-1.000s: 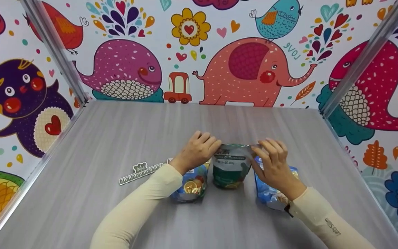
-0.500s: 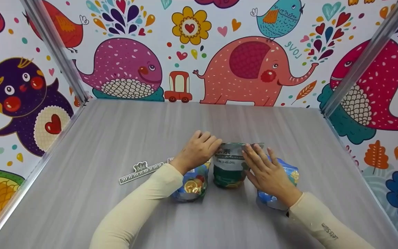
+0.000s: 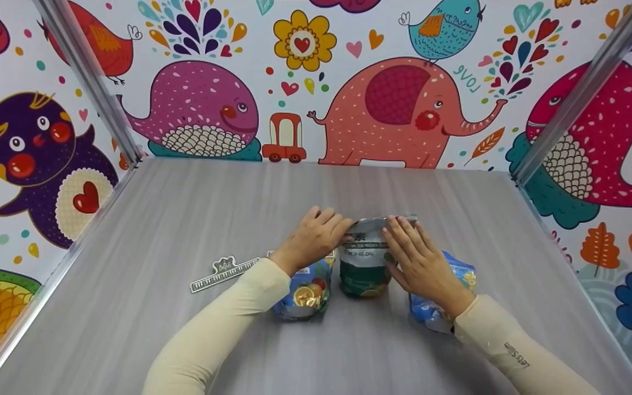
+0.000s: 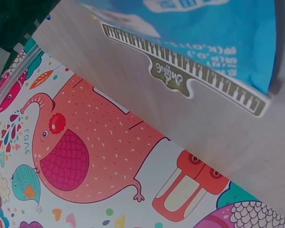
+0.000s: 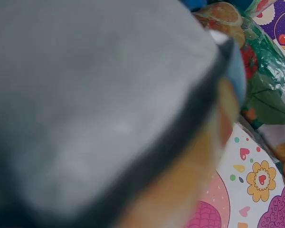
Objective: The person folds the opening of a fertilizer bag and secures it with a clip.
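on the grey table: we see the green pouch upright between two blue pouches
left hand: we grip its top left corner
right hand: we rest straight fingers along its upper right

Green pouch: 10 o'clock corner under left hand, 2 o'clock side behind right hand.
Fruit pouch: 11 o'clock part behind left hand.
Sleeves: head view cuts them, 5 and 7 o'clock.
Right wrist view: grey blur, 9 o'clock, can't ID.

Green pouch glossy plastic; tabletop smooth, wood-grained.
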Motion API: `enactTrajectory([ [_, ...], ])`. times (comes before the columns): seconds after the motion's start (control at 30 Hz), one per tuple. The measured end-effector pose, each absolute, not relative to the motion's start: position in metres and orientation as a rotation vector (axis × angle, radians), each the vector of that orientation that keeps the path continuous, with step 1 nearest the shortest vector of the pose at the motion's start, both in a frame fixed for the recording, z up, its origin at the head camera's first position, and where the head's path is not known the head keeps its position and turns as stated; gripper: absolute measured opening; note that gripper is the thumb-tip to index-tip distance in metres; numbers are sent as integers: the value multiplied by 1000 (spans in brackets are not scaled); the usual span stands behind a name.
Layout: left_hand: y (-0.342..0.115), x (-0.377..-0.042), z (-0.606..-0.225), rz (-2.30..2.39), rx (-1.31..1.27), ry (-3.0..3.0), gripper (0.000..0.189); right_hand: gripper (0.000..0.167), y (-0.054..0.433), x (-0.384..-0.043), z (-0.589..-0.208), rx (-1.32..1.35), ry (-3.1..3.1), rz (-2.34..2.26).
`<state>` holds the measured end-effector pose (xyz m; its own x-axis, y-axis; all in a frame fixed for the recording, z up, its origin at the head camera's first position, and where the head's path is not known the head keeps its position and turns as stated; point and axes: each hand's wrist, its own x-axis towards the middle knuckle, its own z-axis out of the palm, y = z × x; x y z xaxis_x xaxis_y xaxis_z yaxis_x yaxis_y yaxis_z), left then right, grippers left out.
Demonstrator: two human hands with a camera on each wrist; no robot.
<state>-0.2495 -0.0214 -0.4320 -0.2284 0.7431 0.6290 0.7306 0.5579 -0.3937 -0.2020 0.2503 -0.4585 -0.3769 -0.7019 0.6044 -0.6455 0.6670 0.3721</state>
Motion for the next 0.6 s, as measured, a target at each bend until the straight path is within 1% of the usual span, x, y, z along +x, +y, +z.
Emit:
enactTrajectory([
  [0.17,-21,-247,-431,6,-1211,-1993,25,59,250,-203,-458,1050,-2092,-70],
  [0.43,-17,-246,-435,-278,-1317,-1910,23,59,256,-204,-465,1052,-2019,-58],
  [0.6,-16,-245,-434,-321,-1333,-1880,21,61,256,-204,-466,1044,-2014,-44],
])
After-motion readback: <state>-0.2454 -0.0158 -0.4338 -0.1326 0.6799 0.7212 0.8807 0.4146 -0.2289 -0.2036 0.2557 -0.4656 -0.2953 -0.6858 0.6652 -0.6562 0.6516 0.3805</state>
